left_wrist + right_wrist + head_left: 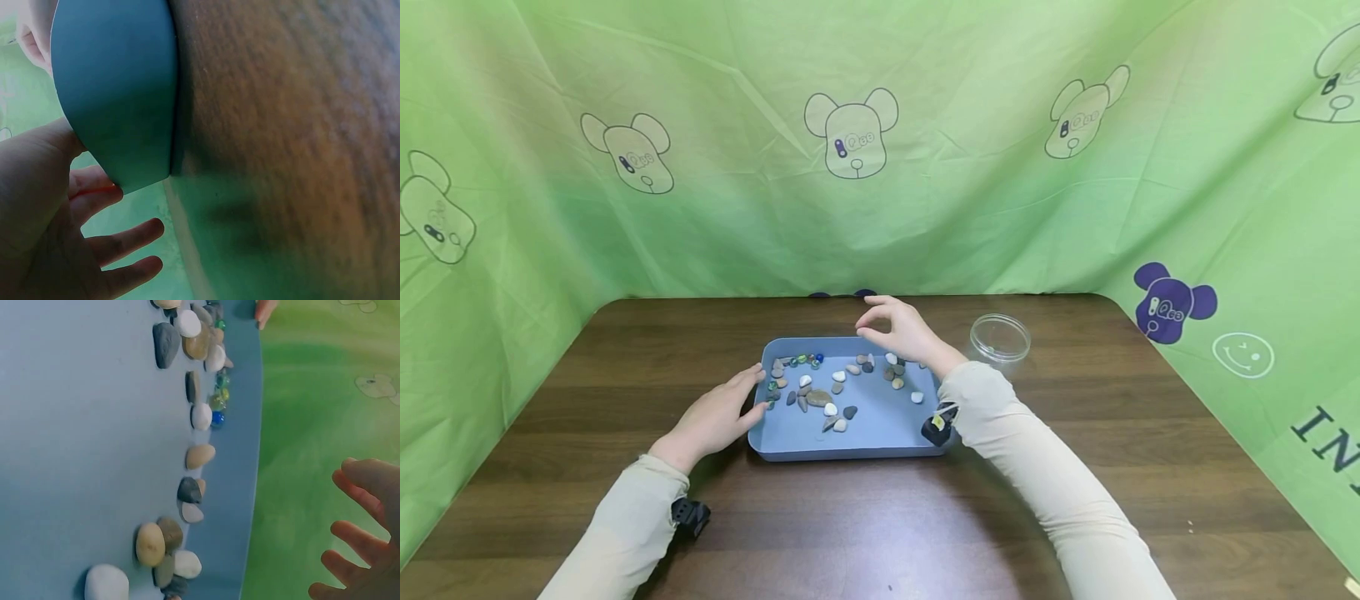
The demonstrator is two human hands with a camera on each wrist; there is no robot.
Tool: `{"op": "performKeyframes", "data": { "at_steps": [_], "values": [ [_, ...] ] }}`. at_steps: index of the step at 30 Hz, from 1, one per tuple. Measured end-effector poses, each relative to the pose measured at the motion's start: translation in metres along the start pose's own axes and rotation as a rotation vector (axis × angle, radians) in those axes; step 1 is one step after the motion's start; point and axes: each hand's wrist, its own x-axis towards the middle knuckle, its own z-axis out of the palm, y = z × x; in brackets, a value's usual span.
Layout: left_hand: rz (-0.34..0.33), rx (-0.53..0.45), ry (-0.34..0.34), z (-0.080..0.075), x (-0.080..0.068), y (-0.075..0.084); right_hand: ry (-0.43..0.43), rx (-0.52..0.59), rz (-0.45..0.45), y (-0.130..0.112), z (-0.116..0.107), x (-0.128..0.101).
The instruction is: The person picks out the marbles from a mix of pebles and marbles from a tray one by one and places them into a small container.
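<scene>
Rectangular blue tray: one. Within the tray: smooth white pebbles, six; large brown oval pebble, one; round blue marble, one; round greenish marbles, at least four; grey and tan pebbles overlap, total unclear. Right of the tray sits one clear round dish.

The tray has room near right; pebbles crowd its back.

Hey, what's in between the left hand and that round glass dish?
In the head view, between the left hand and the glass dish lies the blue tray, holding stones and marbles; the right hand is there too.
</scene>
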Motion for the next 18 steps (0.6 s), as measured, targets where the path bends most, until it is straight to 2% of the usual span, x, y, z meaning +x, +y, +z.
{"op": "performKeyframes", "data": {
  "at_steps": [18],
  "values": [
    [0.008, -0.002, 0.008, 0.000, 0.000, 0.000, -0.086, -0.014, 0.002, -0.009, 0.024, 0.014]
  ]
}}
